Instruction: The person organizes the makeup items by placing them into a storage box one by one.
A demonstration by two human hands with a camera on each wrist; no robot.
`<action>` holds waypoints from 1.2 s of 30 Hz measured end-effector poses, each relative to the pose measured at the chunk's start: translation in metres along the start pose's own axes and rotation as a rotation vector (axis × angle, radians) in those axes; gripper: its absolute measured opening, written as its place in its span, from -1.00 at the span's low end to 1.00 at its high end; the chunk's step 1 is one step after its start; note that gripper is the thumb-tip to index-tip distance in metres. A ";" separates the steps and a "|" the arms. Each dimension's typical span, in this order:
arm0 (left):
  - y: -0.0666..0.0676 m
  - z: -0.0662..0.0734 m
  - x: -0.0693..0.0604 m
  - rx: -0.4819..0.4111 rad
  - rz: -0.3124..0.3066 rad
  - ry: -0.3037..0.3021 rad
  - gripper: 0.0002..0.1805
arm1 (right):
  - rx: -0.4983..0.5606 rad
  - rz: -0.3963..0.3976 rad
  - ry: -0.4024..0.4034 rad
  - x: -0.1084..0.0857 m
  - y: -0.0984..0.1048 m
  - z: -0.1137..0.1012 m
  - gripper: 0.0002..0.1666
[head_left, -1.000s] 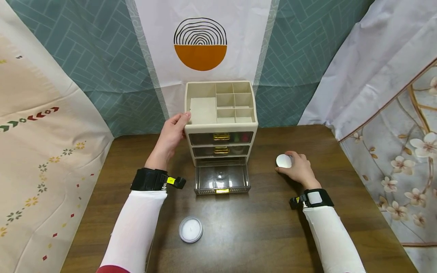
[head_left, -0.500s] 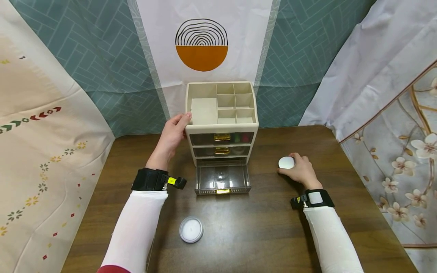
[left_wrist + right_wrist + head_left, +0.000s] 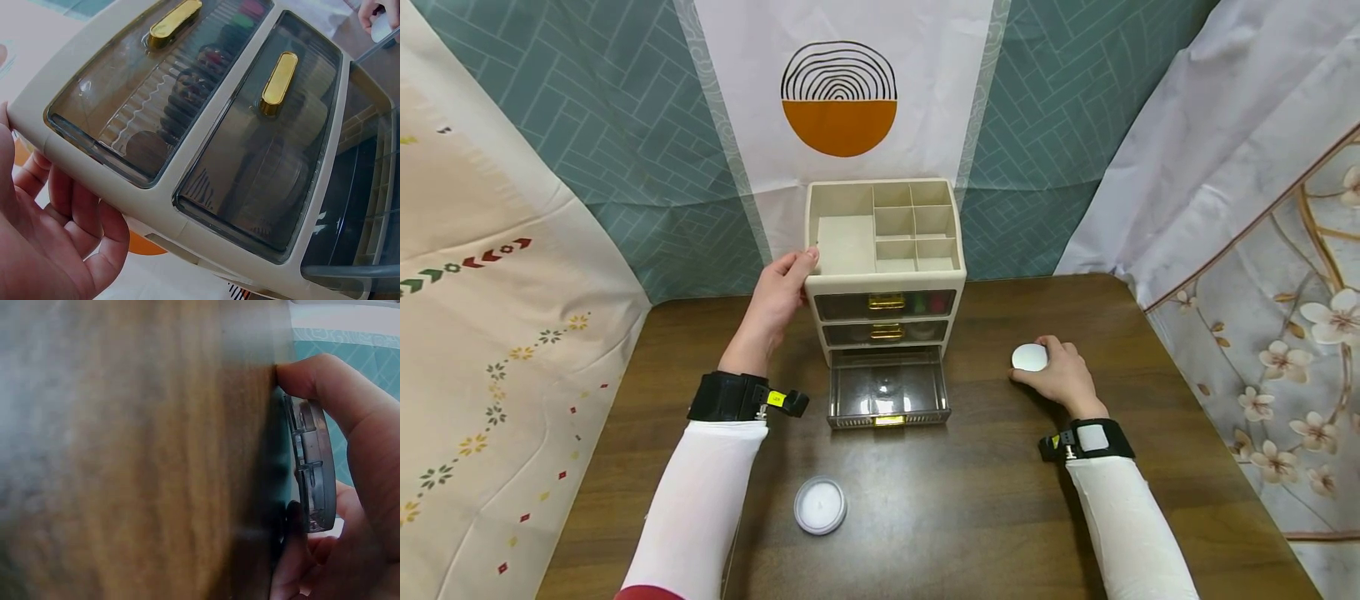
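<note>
A cream desk organizer [image 3: 885,275] with dark see-through drawers stands at the back of the table. My left hand [image 3: 780,292] grips its upper left edge, thumb on top and fingers at the side, also seen in the left wrist view [image 3: 69,231]. Its bottom drawer [image 3: 889,387] is pulled out; the two above are closed. To the right, my right hand [image 3: 1060,372] holds a round white-topped case [image 3: 1028,357] by its rim between thumb and fingers. In the right wrist view the case [image 3: 315,465] has clear sides and lies very near the tabletop; contact is unclear.
A round clear-rimmed container [image 3: 820,505] with a white inside sits on the wooden table [image 3: 955,508], near the front left. Small coloured things show dimly through the top drawer [image 3: 212,56]. Fabric curtains [image 3: 1045,167] hang behind and on both sides.
My right hand has shifted slightly to the right with the round case, whose white top now lies flatter. The left hand and the organizer have stayed in place.
</note>
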State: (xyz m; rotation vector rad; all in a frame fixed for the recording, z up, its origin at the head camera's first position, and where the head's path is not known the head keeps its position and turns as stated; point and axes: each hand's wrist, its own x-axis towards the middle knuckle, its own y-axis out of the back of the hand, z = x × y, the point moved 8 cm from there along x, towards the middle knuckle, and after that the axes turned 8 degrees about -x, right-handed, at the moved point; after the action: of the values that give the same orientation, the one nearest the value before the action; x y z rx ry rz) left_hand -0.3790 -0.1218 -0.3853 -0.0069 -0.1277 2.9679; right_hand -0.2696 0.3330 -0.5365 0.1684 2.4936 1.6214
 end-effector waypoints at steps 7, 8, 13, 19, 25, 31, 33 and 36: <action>0.000 0.000 0.000 -0.013 -0.002 -0.005 -0.59 | -0.015 0.012 -0.002 -0.001 0.000 0.001 0.11; 0.000 0.000 0.000 -0.015 -0.001 -0.007 -0.59 | -0.016 0.012 -0.002 -0.001 0.000 0.000 0.12; 0.000 0.001 0.000 -0.021 0.005 -0.018 -0.62 | -0.026 0.012 -0.005 0.000 0.000 0.001 0.11; 0.000 0.001 0.000 -0.011 0.008 -0.025 -0.62 | -0.033 0.021 0.002 -0.002 -0.001 -0.002 0.12; 0.000 -0.001 0.001 -0.012 0.008 -0.022 -0.59 | -0.032 0.023 -0.003 -0.006 -0.001 -0.004 0.12; -0.001 -0.001 0.001 -0.016 0.011 -0.021 -0.59 | -0.033 0.014 0.016 -0.010 -0.001 -0.011 0.12; 0.000 0.000 0.001 -0.014 0.012 -0.021 -0.59 | -0.030 0.005 0.027 -0.012 -0.002 -0.015 0.13; 0.000 0.000 0.000 -0.011 0.013 -0.019 -0.58 | -0.010 -0.019 0.045 -0.014 -0.004 -0.021 0.12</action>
State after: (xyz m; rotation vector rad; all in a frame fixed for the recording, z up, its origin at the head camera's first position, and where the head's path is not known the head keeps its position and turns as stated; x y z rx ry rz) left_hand -0.3794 -0.1214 -0.3850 0.0194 -0.1465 2.9810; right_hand -0.2605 0.3096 -0.5308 0.1083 2.5122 1.6474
